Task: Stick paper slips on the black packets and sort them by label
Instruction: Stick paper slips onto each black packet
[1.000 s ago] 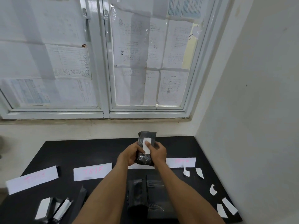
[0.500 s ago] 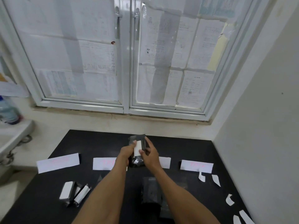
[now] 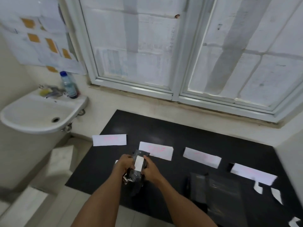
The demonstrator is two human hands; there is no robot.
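Both hands hold one black packet (image 3: 136,175) above the left part of the black table (image 3: 188,133). A white paper slip (image 3: 139,163) sits on the packet's upper face. My left hand (image 3: 125,164) grips the packet's left side and my right hand (image 3: 150,169) grips its right side. Several white label sheets with pink writing lie in a row on the table: one at the far left (image 3: 109,140), one behind the packet (image 3: 156,150), one further right (image 3: 202,157) and one at the right (image 3: 253,174). A pile of black packets (image 3: 218,189) lies to the right of my arms.
Loose white paper slips (image 3: 258,188) lie near the table's right edge. A white sink (image 3: 41,114) with a tap and a plastic bottle (image 3: 68,85) stands left of the table. A papered window (image 3: 180,46) and a wall close the far side.
The view has swung left, bringing the sink into sight. Both hands have carried the slipped packet leftwards, from the table's middle to in front of the second label sheet.
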